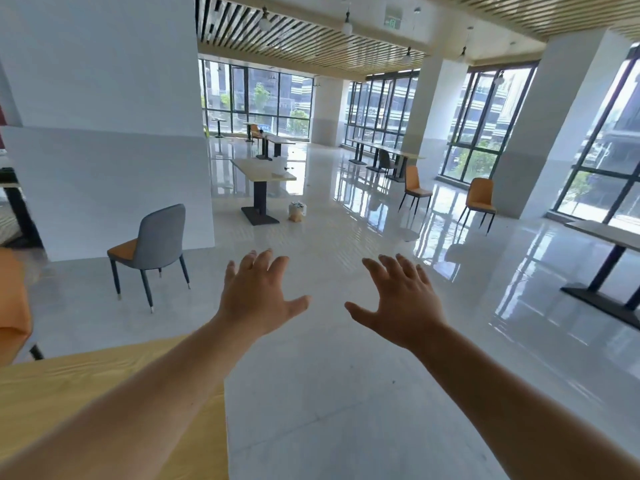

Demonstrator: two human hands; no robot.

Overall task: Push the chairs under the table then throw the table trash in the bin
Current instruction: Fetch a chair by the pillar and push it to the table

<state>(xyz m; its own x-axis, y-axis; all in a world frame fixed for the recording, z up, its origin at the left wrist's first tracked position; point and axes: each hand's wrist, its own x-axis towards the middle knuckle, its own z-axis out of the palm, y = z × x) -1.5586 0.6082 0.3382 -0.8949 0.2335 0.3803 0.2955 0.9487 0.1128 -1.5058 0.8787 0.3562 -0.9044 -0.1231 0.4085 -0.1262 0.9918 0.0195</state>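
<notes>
Glossy white floor (329, 393) lies open ahead. Left of centre, a grey-backed chair (152, 247) with orange seat stands apart from the pale wood surface (263, 169) at upper centre; a bag (297, 212) sits beside its base. Left hand (258, 296) and right hand (403, 303): fingers spread wide, holding nothing. Yellow wood-grain surface (104, 382) at lower left.

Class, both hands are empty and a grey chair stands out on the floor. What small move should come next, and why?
Probably step toward the grey chair and reach for its backrest: both the left hand and right hand are open and empty, and it stands away from any table.
</notes>
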